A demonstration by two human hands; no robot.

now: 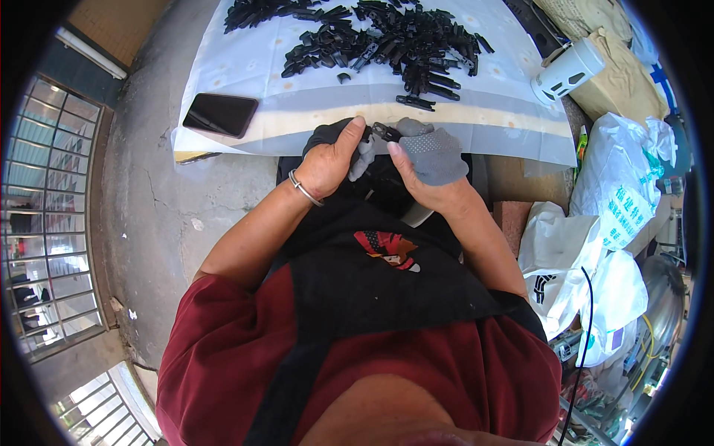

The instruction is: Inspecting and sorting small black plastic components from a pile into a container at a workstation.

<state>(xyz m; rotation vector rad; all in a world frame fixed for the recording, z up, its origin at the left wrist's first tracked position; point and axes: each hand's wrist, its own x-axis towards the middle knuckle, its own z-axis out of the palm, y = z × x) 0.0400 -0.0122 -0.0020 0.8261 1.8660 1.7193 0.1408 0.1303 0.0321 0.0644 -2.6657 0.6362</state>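
My two hands meet over the near edge of the table (pixel 282 152), both in gloves that leave the thumbs bare. Between them is a small black plastic part (pixel 385 133). My left hand (pixel 327 160), in a dark and grey glove, pinches its left end with the thumb on top. The right end sits in the closed fingers of my right hand (pixel 435 157), whose grey glove has a dotted surface. Beyond the hands lies a heap of similar black plastic parts (pixel 394 46), with one piece (pixel 415 102) nearest to me.
A dark phone (pixel 221 114) lies at the table's left corner. On the right stand a white cup (pixel 569 70), white plastic bags (pixel 613 175) and a brick-coloured block (pixel 512 221). A black cable (pixel 586 320) hangs there. Barred windows (pixel 52 215) line the left.
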